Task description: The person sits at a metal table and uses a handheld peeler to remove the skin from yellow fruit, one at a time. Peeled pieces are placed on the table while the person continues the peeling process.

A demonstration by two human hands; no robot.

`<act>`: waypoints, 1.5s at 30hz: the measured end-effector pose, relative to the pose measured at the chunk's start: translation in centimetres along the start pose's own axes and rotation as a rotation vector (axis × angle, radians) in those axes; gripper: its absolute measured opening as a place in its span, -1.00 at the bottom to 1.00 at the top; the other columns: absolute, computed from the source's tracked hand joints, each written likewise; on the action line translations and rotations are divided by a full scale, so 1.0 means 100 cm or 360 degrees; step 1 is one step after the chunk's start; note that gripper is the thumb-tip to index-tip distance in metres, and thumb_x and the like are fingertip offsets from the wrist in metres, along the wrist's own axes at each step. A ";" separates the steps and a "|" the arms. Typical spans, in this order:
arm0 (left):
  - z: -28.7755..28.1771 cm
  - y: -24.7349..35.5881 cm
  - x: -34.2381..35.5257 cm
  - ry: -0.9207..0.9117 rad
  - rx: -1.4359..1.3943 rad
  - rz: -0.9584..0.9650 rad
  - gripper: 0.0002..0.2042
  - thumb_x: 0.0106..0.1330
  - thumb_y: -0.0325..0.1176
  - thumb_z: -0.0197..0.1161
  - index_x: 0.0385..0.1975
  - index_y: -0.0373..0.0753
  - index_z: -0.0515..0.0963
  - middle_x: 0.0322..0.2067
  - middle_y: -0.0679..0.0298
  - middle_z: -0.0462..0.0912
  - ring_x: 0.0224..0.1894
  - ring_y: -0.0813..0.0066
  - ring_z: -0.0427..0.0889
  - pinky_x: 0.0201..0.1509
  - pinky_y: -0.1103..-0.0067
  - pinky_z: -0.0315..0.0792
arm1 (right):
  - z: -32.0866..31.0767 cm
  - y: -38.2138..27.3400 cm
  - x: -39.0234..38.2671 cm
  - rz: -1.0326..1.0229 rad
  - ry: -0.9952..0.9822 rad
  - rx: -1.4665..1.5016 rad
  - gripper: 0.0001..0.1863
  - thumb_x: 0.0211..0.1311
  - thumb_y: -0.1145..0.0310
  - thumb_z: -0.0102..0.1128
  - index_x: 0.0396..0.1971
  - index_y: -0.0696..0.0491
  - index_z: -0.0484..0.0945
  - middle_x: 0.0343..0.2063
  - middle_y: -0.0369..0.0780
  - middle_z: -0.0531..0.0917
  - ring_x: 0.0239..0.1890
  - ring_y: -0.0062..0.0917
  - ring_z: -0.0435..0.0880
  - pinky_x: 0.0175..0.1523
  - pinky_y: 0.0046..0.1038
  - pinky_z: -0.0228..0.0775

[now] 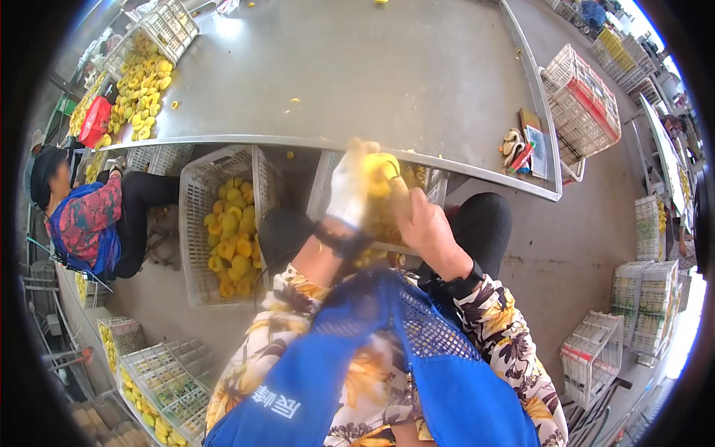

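Observation:
My left hand (pixel 347 190), in a white glove, is closed around a yellow peach (pixel 378 173) just over the table's near edge. Motion blurs its fingers. My bare right hand (pixel 430 227) is closed close beside the fruit, its fingers pointing at the cut-looking side. Whatever it grips is mostly hidden; a small dark edge shows against the peach. Below both hands, between my knees, a white plastic crate (pixel 322 179) holds more yellow fruit, partly covered by my arms. To the left stands another white crate (pixel 192 253) with yellow-orange peaches (pixel 237 238) inside.
A metal table (pixel 335 82) spans the front. Peach halves (pixel 141 86) spill from a tipped crate (pixel 170 30) near a red container (pixel 95 123). Gloves (pixel 512 147) and a red marker (pixel 521 158) lie at the right corner. A co-worker (pixel 86 216) sits left; crates (pixel 585 104) stand right.

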State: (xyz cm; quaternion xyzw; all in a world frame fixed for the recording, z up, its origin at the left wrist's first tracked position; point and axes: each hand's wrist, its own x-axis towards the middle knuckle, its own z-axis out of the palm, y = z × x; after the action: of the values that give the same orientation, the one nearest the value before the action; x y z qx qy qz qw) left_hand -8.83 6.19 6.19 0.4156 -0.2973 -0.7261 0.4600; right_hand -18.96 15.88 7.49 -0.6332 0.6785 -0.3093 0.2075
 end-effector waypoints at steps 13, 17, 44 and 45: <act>0.010 0.004 -0.016 -0.0104 -0.0076 -0.0004 -0.71 0.30 -0.15 -0.02 -0.33 -0.29 0.43 -0.51 0.26 0.49 -0.53 0.55 0.46 -0.49 0.67 0.38 | 0.016 0.008 -0.004 0.0063 0.0036 -0.0027 -0.77 -0.05 0.48 0.04 -0.43 0.20 0.20 -0.68 0.02 0.46 -0.55 -0.03 0.46 -0.50 -0.14 0.25; 0.007 -0.004 -0.011 -0.0211 -0.0183 -0.0010 -0.74 0.28 -0.20 0.04 -0.27 -0.29 0.45 -0.41 0.29 0.51 -0.41 0.59 0.49 -0.37 0.68 0.40 | 0.041 0.036 -0.003 -0.0056 -0.0069 -0.0250 -0.80 -0.08 0.51 0.05 -0.46 0.20 0.25 -0.66 -0.15 0.44 -0.56 -0.20 0.47 -0.54 -0.27 0.27; 0.003 -0.018 0.002 -0.0029 0.0509 0.0160 -0.87 0.17 -0.43 0.14 -0.38 -0.36 0.53 -0.59 0.27 0.54 -0.60 0.58 0.47 -0.56 0.66 0.35 | 0.063 0.069 -0.005 0.0005 -0.0134 0.0105 -0.83 -0.13 0.30 0.14 -0.53 0.07 0.47 -0.57 -0.17 0.48 -0.63 -0.31 0.48 -0.56 -0.47 0.37; 0.005 -0.016 -0.002 -0.0048 0.0655 0.0218 -0.86 0.16 -0.43 0.14 -0.37 -0.37 0.53 -0.59 0.27 0.54 -0.59 0.59 0.47 -0.55 0.66 0.35 | 0.067 0.059 -0.008 0.0021 -0.0209 0.0193 -0.77 -0.10 0.38 0.13 -0.44 0.18 0.36 -0.56 -0.06 0.51 -0.51 -0.21 0.53 -0.45 -0.37 0.39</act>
State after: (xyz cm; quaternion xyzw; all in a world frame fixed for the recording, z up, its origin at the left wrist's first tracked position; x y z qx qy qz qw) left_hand -9.87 7.03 5.21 0.4687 -0.4737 -0.6233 0.4092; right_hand -18.69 15.64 -1.49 -0.6338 0.6478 -0.3062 0.2914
